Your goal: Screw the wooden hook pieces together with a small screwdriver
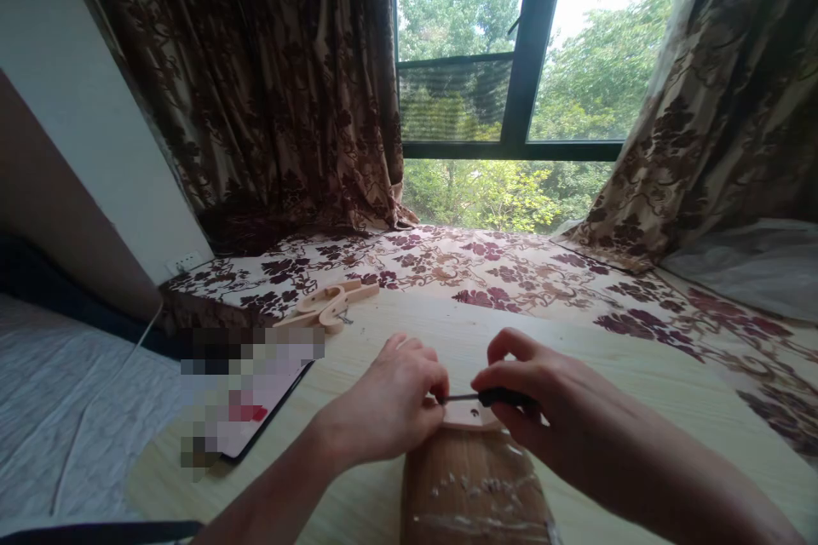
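My right hand (533, 379) is closed around the black handle of a screwdriver (502, 397), whose thin metal shaft points left. The shaft's tip meets the fingers of my left hand (406, 392); what lies right at the tip is hidden. Those left fingers are bent round the left end of a small pale wooden piece (469, 415) with a dark hole in it. Just in front of this piece lies a brown wooden block (476, 515) with clear plastic film over it. Several small screws (476, 487) are scattered on top of the block.
Curved pale wooden parts (336, 302) lie at the far left of the light wooden table (358, 494), with small metal bits beside them. A partly blurred tablet or phone (268, 404) rests on the left. Behind is a flower-patterned window seat (460, 260).
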`<state>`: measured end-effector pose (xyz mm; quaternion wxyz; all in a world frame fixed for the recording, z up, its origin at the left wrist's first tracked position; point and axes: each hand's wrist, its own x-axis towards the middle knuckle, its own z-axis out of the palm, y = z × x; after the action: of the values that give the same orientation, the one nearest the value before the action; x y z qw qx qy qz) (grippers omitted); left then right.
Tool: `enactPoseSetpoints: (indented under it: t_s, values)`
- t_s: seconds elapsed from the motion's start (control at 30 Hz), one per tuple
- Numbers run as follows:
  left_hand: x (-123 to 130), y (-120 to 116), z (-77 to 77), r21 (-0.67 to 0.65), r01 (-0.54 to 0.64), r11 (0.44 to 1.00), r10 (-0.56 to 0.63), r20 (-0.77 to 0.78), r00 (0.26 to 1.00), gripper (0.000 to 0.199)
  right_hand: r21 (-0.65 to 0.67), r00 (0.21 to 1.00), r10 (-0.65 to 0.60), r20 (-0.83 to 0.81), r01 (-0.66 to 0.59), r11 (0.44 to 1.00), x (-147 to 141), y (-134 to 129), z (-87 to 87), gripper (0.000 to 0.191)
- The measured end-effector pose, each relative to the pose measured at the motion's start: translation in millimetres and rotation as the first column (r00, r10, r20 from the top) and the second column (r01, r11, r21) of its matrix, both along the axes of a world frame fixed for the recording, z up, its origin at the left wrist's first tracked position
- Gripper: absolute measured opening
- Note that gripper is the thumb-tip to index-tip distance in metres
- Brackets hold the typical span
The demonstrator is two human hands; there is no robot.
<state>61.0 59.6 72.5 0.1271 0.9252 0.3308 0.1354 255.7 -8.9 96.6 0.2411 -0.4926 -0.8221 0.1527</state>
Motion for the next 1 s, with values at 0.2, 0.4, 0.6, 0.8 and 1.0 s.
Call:
enactPoseSetpoints:
  t_s: [0.2,0.4,0.6,0.8,1.0]
  values:
    - [1,3,-1.2,-0.033,0.02,0.999,-0.019,0.024,1.0,0.012,0.032,0.996,-0.062,-0.061,0.064,0.997,1,11,-0.3,0.026]
    - [2,5,1.8,-0.057,0.026,0.998,-0.025,0.029,0.999,0.013,-0.057,0.979,-0.032,-0.2,0.021,0.998,-9,30,4.9,0.015]
    - [2,4,5.2,-0.13,-0.028,0.991,0.034,0.042,0.999,0.011,-0.068,0.965,-0.029,-0.261,0.011,0.998,-16,35,3.1,0.009]
    - [2,3,0.4,-0.2,-0.071,0.977,0.088,0.075,0.993,0.014,-0.037,0.979,-0.081,-0.189,0.076,0.996,-14,29,0.9,0.011]
    - [1,4,-6.6,-0.215,-0.061,0.975,0.088,0.119,0.989,0.014,-0.021,0.98,-0.094,-0.176,0.092,0.996,-18,29,-0.3,0.008]
